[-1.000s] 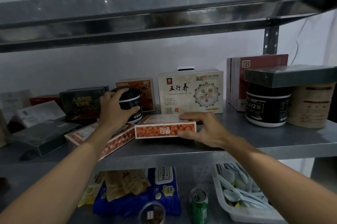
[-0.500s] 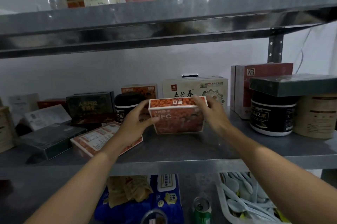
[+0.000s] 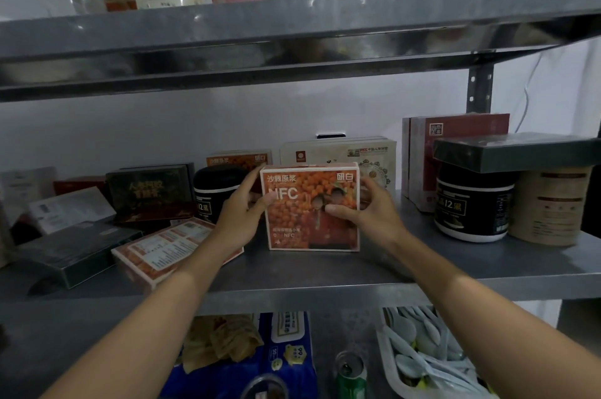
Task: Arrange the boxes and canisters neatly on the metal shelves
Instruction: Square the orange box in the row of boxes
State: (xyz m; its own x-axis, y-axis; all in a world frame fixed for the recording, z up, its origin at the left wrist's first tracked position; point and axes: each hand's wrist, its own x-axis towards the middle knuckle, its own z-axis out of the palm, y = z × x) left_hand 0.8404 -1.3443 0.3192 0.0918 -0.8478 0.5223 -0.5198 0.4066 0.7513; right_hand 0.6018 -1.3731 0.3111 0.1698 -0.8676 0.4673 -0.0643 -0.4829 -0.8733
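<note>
Your left hand (image 3: 240,213) and right hand (image 3: 367,213) each pinch a side of the orange box (image 3: 312,219), which stands upright on the shelf (image 3: 455,268), so next I'd push it back level with the canister (image 3: 214,193).

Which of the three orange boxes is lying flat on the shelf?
The orange box at the front left, its white label facing up. The NFC box in the middle and the rear orange box stand upright.
</note>
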